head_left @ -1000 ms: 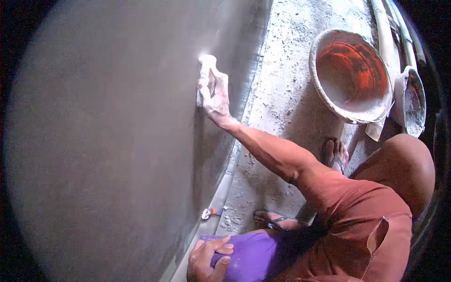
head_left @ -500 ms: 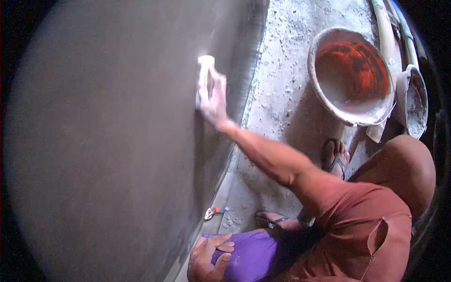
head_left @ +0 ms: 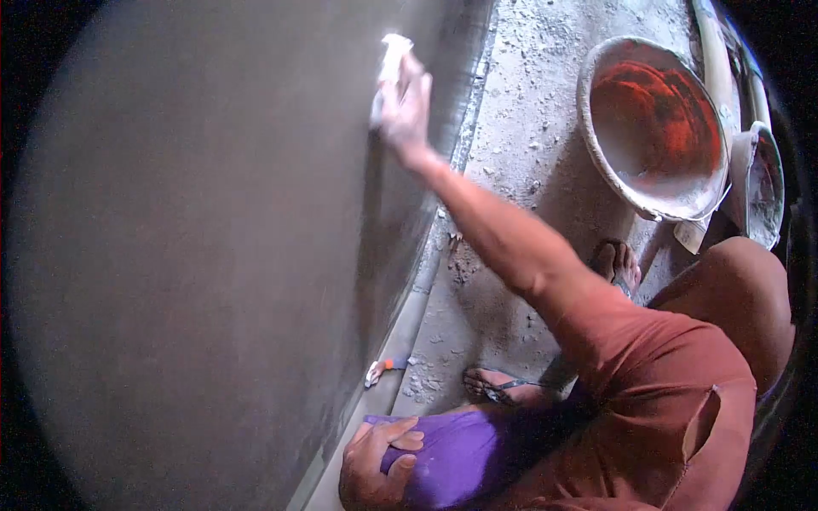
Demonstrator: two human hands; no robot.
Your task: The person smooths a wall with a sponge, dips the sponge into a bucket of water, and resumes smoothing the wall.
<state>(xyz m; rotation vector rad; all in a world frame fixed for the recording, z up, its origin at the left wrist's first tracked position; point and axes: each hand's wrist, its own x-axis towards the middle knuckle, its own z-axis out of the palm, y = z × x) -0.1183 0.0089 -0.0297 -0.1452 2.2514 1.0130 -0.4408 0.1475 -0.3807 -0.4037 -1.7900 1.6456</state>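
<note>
My right hand (head_left: 406,111) is stretched out to the upper middle. Its fingers are closed on a small pale tool (head_left: 394,58), which lies against the smooth grey plastered surface (head_left: 213,238). Motion blur hides the tool's exact shape. At the lower left, my left hand (head_left: 375,464) rests over the knee of the purple shorts (head_left: 456,456), thumb and fingers apart, holding nothing.
A large round basin (head_left: 656,128) with red and grey residue stands at the upper right, beside a smaller container (head_left: 763,187) and long poles (head_left: 714,60). Rubble dots the floor (head_left: 532,94). A small orange-and-white item (head_left: 375,371) lies by the surface's lower edge.
My right hand and the pale tool have moved up and slightly right along the grey surface. My left hand stays on the knee. The view has shifted a little.
</note>
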